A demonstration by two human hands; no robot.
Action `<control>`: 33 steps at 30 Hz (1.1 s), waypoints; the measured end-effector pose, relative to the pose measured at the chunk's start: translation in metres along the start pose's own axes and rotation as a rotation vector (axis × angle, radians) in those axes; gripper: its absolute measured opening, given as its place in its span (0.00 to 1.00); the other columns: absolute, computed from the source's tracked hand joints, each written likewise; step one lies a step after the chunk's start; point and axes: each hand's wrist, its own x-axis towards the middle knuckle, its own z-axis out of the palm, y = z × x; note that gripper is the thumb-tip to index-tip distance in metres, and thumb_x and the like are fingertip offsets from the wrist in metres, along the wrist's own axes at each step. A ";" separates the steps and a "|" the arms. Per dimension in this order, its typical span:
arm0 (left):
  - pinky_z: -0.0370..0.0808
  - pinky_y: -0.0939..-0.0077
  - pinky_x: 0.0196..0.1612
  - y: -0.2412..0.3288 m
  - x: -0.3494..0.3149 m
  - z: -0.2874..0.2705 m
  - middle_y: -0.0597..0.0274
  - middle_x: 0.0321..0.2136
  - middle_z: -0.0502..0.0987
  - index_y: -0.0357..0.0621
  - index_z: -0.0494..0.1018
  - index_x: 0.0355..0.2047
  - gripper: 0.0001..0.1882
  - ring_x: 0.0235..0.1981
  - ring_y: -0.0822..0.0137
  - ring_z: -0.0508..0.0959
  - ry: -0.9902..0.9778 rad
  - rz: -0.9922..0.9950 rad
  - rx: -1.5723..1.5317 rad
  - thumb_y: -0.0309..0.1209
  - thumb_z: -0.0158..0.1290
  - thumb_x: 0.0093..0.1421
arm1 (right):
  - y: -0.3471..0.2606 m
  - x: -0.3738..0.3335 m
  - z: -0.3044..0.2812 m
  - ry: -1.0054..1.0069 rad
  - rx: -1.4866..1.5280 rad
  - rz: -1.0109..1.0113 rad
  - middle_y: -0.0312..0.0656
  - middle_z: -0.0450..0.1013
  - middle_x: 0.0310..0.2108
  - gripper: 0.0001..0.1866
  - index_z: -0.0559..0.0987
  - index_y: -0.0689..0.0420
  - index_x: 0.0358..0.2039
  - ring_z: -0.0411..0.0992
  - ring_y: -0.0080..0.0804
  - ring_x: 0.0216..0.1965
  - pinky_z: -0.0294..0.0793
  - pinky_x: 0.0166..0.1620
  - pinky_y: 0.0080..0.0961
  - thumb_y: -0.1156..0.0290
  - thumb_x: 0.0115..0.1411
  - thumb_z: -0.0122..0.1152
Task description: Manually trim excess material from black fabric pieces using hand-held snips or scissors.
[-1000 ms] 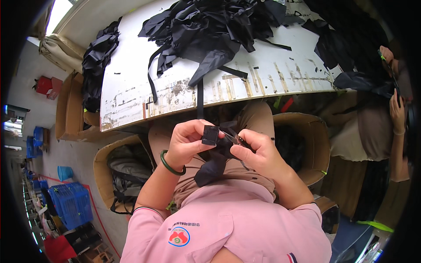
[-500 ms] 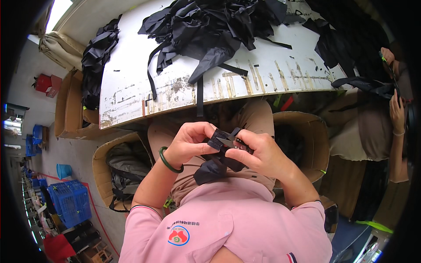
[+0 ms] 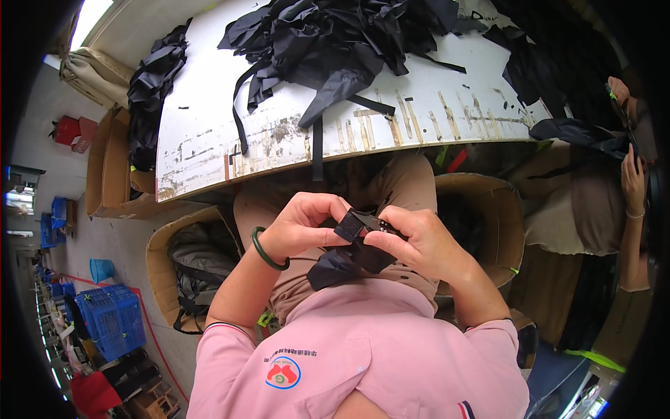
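Note:
Over my lap, my left hand (image 3: 305,223) pinches the end of a black strap (image 3: 348,228) between thumb and fingers. A dark green bangle circles that wrist. My right hand (image 3: 427,243) is closed around small thread snips (image 3: 375,223), whose blades point left and touch or lie close against the strap. Most of the snips' body is hidden by the fingers. Below both hands hangs a black fabric piece (image 3: 333,271), seemingly joined to the strap. A heap of black fabric pieces (image 3: 328,49) with loose straps lies on the white table (image 3: 202,133) ahead.
Cardboard boxes stand at both sides of my legs: the left box (image 3: 162,279) holds dark fabric, the right box (image 3: 506,230) dark items. Another person's hand (image 3: 632,183) works black cloth at the far right. A blue crate (image 3: 112,321) sits on the floor at left.
The snips' blades have moved in against the strap end, and my right fingers have closed further. My left hand has shifted slightly right. The other person's hands look almost unchanged.

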 end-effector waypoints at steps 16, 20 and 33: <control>0.73 0.77 0.44 0.010 0.003 -0.008 0.55 0.34 0.79 0.32 0.75 0.31 0.07 0.38 0.68 0.78 -0.155 -0.107 -0.094 0.18 0.60 0.51 | -0.001 -0.003 -0.005 -0.009 0.138 0.042 0.45 0.65 0.15 0.18 0.72 0.61 0.24 0.64 0.34 0.16 0.62 0.22 0.30 0.59 0.57 0.64; 0.75 0.76 0.43 0.008 0.005 -0.019 0.52 0.35 0.80 0.31 0.75 0.32 0.09 0.37 0.66 0.80 -0.290 -0.237 -0.235 0.16 0.59 0.49 | -0.001 0.000 -0.018 -0.204 0.083 -0.020 0.45 0.65 0.15 0.18 0.72 0.62 0.25 0.64 0.32 0.17 0.63 0.23 0.29 0.59 0.57 0.64; 0.76 0.79 0.42 0.006 0.011 -0.019 0.53 0.34 0.81 0.33 0.75 0.33 0.09 0.36 0.69 0.80 -0.444 -0.484 -0.290 0.17 0.59 0.50 | -0.005 0.007 -0.016 -0.361 -0.139 -0.188 0.47 0.68 0.15 0.21 0.74 0.59 0.27 0.70 0.46 0.19 0.67 0.24 0.36 0.52 0.56 0.63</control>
